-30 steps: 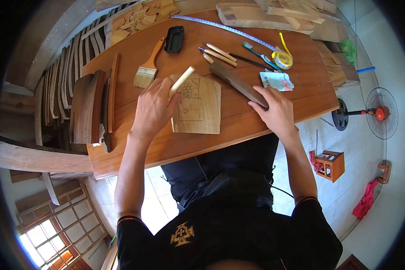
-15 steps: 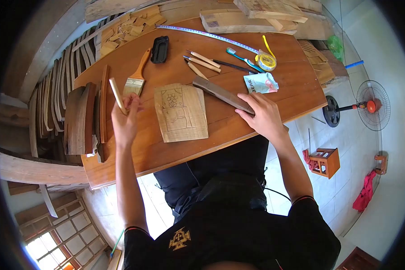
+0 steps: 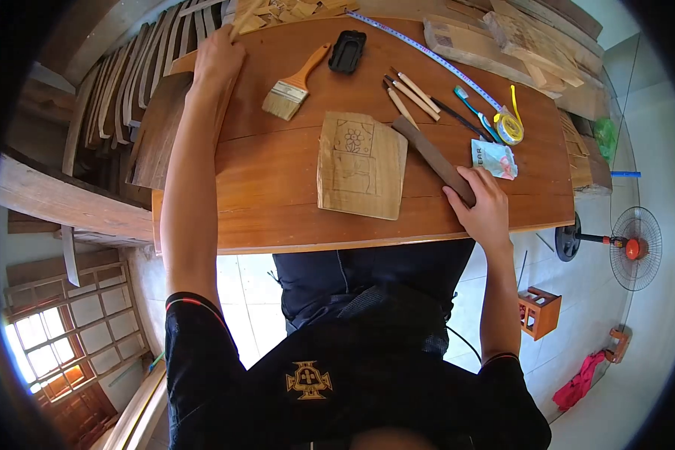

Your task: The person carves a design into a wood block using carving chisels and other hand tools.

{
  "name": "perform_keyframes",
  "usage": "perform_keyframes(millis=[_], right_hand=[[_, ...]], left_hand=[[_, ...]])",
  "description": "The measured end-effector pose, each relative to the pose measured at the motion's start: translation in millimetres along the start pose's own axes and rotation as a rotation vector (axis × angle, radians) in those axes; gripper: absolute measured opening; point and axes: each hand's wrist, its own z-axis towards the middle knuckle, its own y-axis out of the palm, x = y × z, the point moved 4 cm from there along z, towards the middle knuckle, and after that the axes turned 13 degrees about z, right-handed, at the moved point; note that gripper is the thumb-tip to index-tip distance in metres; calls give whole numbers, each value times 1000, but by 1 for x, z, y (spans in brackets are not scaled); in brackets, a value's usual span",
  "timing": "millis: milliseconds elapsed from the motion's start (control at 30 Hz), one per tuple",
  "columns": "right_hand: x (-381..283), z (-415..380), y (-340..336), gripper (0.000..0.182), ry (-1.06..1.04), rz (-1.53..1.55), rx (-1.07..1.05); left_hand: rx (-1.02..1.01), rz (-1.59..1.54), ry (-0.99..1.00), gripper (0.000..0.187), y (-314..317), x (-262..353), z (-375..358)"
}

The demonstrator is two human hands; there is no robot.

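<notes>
At the table's far left, my left hand [image 3: 219, 58] is closed around a pale wooden stick [image 3: 243, 18], whose upper end sticks out past the fingers. The rest of that stick is hidden by the hand. On the right, my right hand [image 3: 481, 206] grips the near end of a dark brown wooden bar [image 3: 436, 160] that lies slantwise on the table. The bar's far end is close to the upper right corner of a wooden board [image 3: 361, 180] with a flower and frame lines drawn or cut on it. Neither hand touches the board.
On the table [image 3: 270, 210] are a paintbrush [image 3: 286, 97], a black tray [image 3: 347, 51], several wood-handled carving tools [image 3: 414, 96], a toothbrush [image 3: 472, 105], a tape measure [image 3: 508, 129] and a small packet [image 3: 495, 159]. Planks [image 3: 472, 52] are stacked behind; a fan [image 3: 634, 249] stands right.
My left hand has moved away to the table's far left corner with the stick. My right hand still holds the dark bar. The whole view has shifted.
</notes>
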Motion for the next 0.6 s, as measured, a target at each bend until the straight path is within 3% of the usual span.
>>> perform_keyframes(millis=[33,200,400,600], right_hand=[[0,1,-1,35,-5,5,-2],[-2,0,-2,38,-13,8,-10],[3,1,1,41,27,35,-39],[-1,1,-1,43,32,27,-46]], left_hand=[[95,123,88,34,0,6,0],[-278,-245,32,29,-36,98,-101],[-693,-505,-93,35,-3,115,-149],[-727,-661,-120,28,-1,119,-150]])
